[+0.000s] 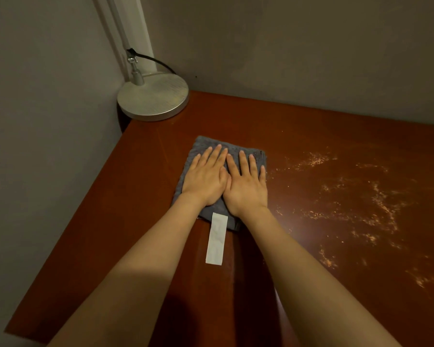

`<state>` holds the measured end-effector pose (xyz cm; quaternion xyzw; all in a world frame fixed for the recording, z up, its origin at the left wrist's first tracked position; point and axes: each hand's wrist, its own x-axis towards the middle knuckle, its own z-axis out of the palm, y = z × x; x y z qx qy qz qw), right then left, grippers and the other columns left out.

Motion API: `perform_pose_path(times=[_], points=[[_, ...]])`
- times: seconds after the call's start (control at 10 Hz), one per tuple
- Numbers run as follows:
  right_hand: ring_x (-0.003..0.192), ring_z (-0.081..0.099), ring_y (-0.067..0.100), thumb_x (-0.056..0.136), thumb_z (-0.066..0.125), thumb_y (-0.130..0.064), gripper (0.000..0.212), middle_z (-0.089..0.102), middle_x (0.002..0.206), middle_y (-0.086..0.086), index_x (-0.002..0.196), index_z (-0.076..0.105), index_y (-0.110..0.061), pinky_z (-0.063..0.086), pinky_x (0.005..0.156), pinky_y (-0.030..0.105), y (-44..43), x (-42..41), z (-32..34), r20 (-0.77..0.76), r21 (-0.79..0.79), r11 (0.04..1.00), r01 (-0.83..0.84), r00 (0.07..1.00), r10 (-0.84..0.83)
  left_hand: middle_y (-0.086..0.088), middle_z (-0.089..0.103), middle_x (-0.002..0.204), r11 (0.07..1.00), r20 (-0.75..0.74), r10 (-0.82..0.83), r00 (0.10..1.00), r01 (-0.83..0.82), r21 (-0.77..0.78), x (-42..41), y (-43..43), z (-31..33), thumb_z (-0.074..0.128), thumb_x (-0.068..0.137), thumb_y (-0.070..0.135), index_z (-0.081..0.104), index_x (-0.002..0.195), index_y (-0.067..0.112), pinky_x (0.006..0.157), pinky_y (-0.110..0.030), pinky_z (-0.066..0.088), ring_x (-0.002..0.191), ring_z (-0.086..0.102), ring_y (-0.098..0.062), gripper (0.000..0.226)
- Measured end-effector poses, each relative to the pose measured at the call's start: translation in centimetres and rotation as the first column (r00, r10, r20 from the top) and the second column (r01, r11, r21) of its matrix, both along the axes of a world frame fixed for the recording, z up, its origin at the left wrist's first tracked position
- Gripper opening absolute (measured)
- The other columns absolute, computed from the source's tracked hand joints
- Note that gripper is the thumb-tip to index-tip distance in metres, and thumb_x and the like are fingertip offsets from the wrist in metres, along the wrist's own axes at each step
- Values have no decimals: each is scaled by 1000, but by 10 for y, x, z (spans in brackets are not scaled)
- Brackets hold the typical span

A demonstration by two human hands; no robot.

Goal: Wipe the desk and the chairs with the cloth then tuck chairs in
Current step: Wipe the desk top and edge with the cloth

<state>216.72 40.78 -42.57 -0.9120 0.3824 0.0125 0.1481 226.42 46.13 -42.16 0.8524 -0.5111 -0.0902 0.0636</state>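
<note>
A folded grey cloth [257,156] lies flat on the reddish-brown desk [145,196], near its back left part. My left hand [206,176] and my right hand [246,184] press down on the cloth side by side, fingers straight and thumbs touching. A long white label [216,239] trails from the cloth's near edge toward me. Pale crumbs or dust [376,206] are scattered over the desk to the right of the cloth. No chair is in view.
A lamp with a round silver base [153,101] stands in the back left corner, its black cord running behind the stem. Grey walls close the desk in at the left and back. The desk's left edge runs diagonally toward me.
</note>
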Motion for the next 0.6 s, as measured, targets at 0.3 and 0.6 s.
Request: perform_pose_path(times=[0.3, 0.6], points=[[145, -15, 21, 103, 9, -41, 52, -11, 159, 2, 151, -2, -26, -11, 116, 41, 18, -18, 4, -2, 31, 999, -20, 1000, 21, 1, -3, 159, 1000, -28, 16, 999, -16, 11, -20, 20, 3, 16, 102, 28, 1, 151, 16, 118, -33, -4, 146, -6, -14, 52], [145, -16, 21, 103, 10, -39, 52, -12, 159, 3, 152, -3, -26, -12, 116, 41, 67, -65, 6, -3, 56, 997, -55, 998, 56, 1, -7, 159, 998, -12, 60, 998, -59, 34, -69, 71, 0, 15, 102, 29, -2, 150, 17, 117, -32, -7, 145, -10, -13, 52]])
